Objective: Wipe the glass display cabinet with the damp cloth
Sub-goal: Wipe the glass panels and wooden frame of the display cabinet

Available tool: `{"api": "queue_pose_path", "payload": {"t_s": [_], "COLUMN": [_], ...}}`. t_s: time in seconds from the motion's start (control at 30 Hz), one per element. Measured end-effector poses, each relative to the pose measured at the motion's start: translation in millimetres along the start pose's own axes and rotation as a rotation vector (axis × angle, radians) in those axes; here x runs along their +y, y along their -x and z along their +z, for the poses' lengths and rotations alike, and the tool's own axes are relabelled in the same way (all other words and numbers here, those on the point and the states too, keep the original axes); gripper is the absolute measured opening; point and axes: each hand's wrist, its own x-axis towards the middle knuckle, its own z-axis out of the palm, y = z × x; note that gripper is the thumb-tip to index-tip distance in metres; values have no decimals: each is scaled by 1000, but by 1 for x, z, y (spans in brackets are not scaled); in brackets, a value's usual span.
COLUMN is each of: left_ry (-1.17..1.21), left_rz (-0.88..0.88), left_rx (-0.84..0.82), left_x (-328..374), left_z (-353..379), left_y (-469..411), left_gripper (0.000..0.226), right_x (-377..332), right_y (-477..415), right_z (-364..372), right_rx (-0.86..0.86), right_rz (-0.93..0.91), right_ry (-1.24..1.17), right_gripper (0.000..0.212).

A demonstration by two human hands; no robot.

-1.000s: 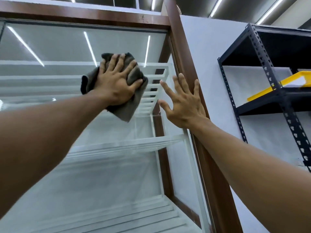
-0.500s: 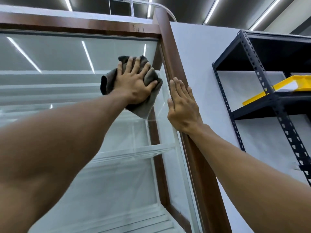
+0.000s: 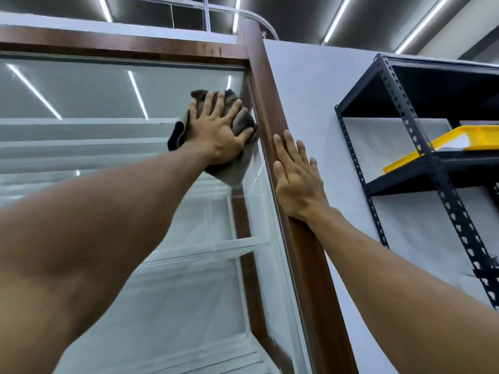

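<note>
L hand (image 3: pixel 218 133) lies flat on the damp cloth (image 3: pixel 233 171), fingers straight & spread, palm pressing it onto the pane of the glass display cabinet (image 3: pixel 81 98). It's not gripping. The cloth is pinned under the palm, w/ bunched folds showing past the fingertips and a loose corner hanging below the wrist. Cloth is grey-brown and crumpled, up in the pane's top corner. Its edge reaches the brown wooden post (image 3: pixel 305 252) just R of the L hand. The frame's top rail (image 3: pixel 121 47) runs above the fingertips, near but apart.

R hand (image 3: pixel 297 182) rests flat on that post, fingers straight & close together, pointing up, holding nothing. The hands are apart but near, w/ the post's inner edge btwn them. R hand sits a bit lower than L.

Thru the glass, below the L forearm, white shelves (image 3: pixel 205 252) show inside the cabinet. Light strips reflect in the pane L of the L hand.

R of the R hand is a pale wall (image 3: pixel 310 90). Beyond it, well apart, stands a dark metal rack (image 3: pixel 402 112) w/ a yellow tray (image 3: pixel 480 136) on its shelf. Ceiling strip lights (image 3: pixel 340 20) run above both hands.
</note>
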Motion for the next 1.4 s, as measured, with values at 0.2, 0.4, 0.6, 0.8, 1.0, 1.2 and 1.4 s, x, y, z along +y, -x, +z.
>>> {"api": "queue_pose_path", "payload": {"t_s": [0.2,0.4,0.6,0.8,1.0,1.2,1.4], "left_ry": [17,25,20,81,-14,68,38], "left_rz": [251,315,102,358,101,218,305], "left_rx": [-45,-71,1,-31,-1,-15,-20], "left_x": [22,16,54,48,40,59,45], "left_z": [10,15,24,38,21,38,40], "left_y": [38,69,78,134,97,138,137], "left_gripper": [82,86,74,93,84,93,95], "right_x": [1,-3,3,3,9,14,20], "right_y": [1,14,45,64,88,100,119], "right_z": [-1,-3,1,0,5,8,13], "right_rx": [0,-33,-44,-27,2,33,53], "right_rz": [5,35,29,39,21,4,-17], "right_ry": [-35,11,15,-4,0,6,14], "right_gripper": [55,55,65,64,60,60,60]}}
